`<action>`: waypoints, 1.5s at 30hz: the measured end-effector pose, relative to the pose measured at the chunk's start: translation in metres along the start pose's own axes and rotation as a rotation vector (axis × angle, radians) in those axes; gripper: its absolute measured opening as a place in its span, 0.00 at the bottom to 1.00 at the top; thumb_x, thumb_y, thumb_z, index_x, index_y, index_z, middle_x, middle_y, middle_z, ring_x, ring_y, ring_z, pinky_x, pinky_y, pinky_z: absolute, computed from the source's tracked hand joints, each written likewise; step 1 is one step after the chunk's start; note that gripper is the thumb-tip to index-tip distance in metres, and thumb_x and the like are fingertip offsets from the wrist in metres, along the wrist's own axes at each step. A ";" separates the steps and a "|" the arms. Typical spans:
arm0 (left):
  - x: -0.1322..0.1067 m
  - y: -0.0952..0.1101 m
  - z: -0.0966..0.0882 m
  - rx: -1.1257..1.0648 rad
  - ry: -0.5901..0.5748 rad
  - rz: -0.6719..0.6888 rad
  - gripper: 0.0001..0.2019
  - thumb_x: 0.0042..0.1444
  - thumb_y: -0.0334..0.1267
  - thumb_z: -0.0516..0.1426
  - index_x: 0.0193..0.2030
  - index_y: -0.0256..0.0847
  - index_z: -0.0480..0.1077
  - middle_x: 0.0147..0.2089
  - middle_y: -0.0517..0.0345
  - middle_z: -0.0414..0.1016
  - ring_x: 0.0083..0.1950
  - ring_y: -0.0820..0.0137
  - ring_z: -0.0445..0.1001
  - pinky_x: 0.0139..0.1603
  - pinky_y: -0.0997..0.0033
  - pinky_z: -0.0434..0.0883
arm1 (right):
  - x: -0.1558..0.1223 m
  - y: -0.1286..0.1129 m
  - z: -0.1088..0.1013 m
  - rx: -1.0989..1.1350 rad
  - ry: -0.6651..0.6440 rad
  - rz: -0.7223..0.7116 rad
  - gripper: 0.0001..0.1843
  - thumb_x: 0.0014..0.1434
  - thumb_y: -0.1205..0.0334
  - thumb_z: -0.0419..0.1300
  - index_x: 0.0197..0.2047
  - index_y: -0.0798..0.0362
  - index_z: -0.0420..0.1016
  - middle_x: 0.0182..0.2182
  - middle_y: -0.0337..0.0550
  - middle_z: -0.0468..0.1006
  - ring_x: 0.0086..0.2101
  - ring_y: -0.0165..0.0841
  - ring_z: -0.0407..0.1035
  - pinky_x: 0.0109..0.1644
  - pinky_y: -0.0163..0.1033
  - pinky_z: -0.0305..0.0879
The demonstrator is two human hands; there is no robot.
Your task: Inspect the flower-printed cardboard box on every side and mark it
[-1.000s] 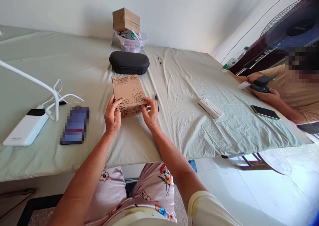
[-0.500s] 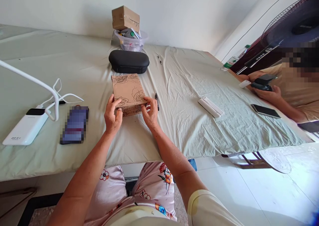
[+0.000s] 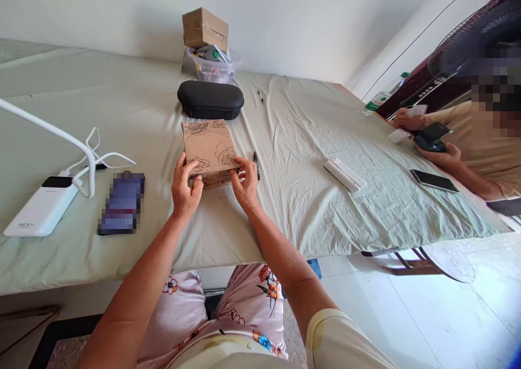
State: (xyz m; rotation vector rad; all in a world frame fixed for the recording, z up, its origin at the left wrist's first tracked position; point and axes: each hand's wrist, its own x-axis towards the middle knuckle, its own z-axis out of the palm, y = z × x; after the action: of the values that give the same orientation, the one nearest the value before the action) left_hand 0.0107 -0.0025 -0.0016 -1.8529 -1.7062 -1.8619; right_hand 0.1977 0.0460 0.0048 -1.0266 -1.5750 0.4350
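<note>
Box [image 3: 210, 154]: tan kraft paper, black line-drawn roses. Sheet [image 3: 301, 206]: plain pale sage green. Case [image 3: 210, 100]: matte black. Person's trousers [image 3: 252, 304]: pale pink, scattered red, orange and blue flowers.

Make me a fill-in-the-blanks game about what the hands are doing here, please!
1. The left hand and right hand hold a brown box with line drawings of ____ on it.
2. A black pen lies beside the ____ hand.
3. The hard case behind the box is ____.

Missing words: flowers; right; black.
</note>
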 end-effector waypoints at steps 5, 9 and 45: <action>0.000 0.000 0.000 -0.008 -0.024 -0.033 0.18 0.69 0.46 0.58 0.60 0.42 0.74 0.76 0.37 0.67 0.76 0.56 0.69 0.77 0.52 0.66 | 0.000 -0.001 0.001 0.011 0.012 0.003 0.18 0.64 0.64 0.59 0.57 0.45 0.74 0.47 0.44 0.74 0.41 0.32 0.69 0.38 0.34 0.73; -0.001 0.000 -0.001 -0.009 -0.057 -0.054 0.18 0.72 0.47 0.55 0.61 0.42 0.73 0.78 0.38 0.65 0.78 0.57 0.66 0.79 0.52 0.64 | 0.001 0.000 0.000 0.038 -0.005 0.011 0.17 0.64 0.64 0.60 0.56 0.45 0.74 0.47 0.43 0.75 0.40 0.32 0.70 0.39 0.36 0.73; 0.008 0.013 -0.010 0.144 -0.093 0.222 0.11 0.64 0.49 0.61 0.46 0.46 0.75 0.56 0.49 0.84 0.67 0.52 0.76 0.71 0.46 0.68 | -0.003 -0.004 0.001 0.072 -0.222 -0.087 0.20 0.73 0.47 0.58 0.59 0.49 0.79 0.28 0.35 0.76 0.28 0.27 0.68 0.38 0.35 0.73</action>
State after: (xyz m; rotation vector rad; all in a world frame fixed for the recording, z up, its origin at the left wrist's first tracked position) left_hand 0.0093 -0.0090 0.0156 -2.0043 -1.5394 -1.5532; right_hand 0.1950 0.0418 0.0057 -0.8742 -1.7808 0.5561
